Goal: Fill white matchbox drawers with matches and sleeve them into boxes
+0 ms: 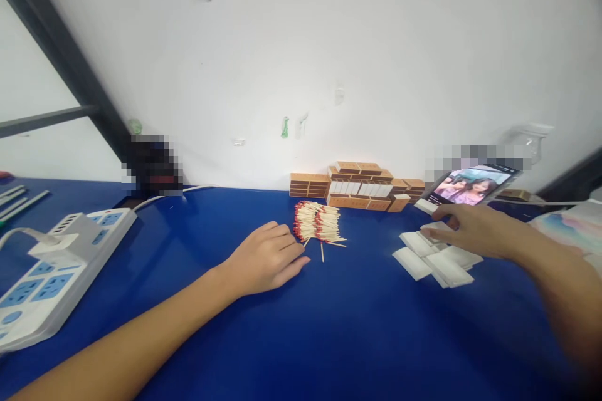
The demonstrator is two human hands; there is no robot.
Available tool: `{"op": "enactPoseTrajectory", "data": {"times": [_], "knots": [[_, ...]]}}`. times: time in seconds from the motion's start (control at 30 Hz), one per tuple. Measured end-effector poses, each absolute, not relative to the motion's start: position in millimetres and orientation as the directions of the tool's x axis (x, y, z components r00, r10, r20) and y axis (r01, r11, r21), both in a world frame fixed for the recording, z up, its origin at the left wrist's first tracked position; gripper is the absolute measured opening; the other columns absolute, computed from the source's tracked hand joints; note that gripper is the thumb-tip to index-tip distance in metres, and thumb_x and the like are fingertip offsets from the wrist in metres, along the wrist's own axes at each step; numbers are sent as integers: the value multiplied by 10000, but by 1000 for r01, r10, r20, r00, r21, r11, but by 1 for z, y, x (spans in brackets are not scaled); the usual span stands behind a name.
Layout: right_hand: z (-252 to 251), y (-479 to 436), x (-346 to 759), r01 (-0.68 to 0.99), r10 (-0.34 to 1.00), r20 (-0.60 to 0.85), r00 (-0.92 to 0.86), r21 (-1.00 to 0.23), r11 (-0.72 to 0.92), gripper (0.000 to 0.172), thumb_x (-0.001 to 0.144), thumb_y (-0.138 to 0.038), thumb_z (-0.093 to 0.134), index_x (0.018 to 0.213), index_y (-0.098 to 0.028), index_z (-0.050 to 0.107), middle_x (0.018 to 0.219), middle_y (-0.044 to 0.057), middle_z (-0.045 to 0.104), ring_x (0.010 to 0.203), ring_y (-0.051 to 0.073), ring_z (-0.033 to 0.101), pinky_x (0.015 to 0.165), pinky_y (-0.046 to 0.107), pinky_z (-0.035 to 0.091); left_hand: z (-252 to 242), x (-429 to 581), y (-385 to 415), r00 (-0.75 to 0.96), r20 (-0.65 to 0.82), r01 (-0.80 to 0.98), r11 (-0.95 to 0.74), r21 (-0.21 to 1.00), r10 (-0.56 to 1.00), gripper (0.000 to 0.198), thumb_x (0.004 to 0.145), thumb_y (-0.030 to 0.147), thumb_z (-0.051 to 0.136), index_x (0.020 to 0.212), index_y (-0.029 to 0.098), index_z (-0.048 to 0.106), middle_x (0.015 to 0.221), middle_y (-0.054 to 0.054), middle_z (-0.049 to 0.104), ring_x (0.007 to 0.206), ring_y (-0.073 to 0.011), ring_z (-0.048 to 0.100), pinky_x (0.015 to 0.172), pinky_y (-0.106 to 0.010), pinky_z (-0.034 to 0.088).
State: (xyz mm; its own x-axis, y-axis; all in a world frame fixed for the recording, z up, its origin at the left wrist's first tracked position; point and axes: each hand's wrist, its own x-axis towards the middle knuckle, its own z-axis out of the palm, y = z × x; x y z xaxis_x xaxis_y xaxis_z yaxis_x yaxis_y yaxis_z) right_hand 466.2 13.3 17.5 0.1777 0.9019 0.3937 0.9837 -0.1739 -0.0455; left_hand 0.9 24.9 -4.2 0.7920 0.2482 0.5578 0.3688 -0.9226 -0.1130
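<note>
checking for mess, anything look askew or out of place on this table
A few matches jut out of line from the match pile beside the left hand. Flat white pieces lie jumbled by the right hand, unlike the stacked matchboxes.

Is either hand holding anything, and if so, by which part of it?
It cannot be told: the right hand is at the white pieces, the left hand beside the matches, and neither shows a clear hold.

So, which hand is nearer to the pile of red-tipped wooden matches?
Left. The left hand is right beside the match pile, at its left edge; the right hand is well off to the pile's right, at the heap of white rectangular pieces.
</note>
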Motion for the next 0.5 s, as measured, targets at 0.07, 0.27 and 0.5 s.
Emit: {"op": "enactPoseTrajectory", "data": {"times": [0.07, 0.27, 0.5], "knots": [[26, 12, 458, 985, 943, 282, 175, -50, -168, 398, 670, -548, 883, 873, -213, 812, 746, 124, 761, 553, 217, 638, 538, 321, 360, -5, 1, 24, 791, 562, 362, -925, -114, 240, 230, 1067, 303, 563, 970, 163, 717, 811, -40, 726, 781, -185, 649, 728, -342, 453], [44, -19, 332, 972, 922, 384, -42, -198, 126, 403, 921, -610, 621, 1050, -246, 735, 907, 87, 777, 712, 249, 690, 631, 341, 437, -4, 5, 16, 726, 623, 399, -916, -38, 291, 335, 1018, 434, 630, 1156, 136, 693, 844, -48, 732, 779, -208, 671, 702, -362, 486], [6, -44, 232, 909, 905, 320, -279, -217, 357, 267, 924, -510, 679, 979, -250, 674, 832, 46, 763, 652, 218, 695, 571, 315, 441, -11, 8, 5, 772, 501, 406, -910, 86, 391, 659, 806, 721, 771, 1149, 162, 702, 1037, -103, 728, 962, -287, 694, 884, -446, 545]]}}
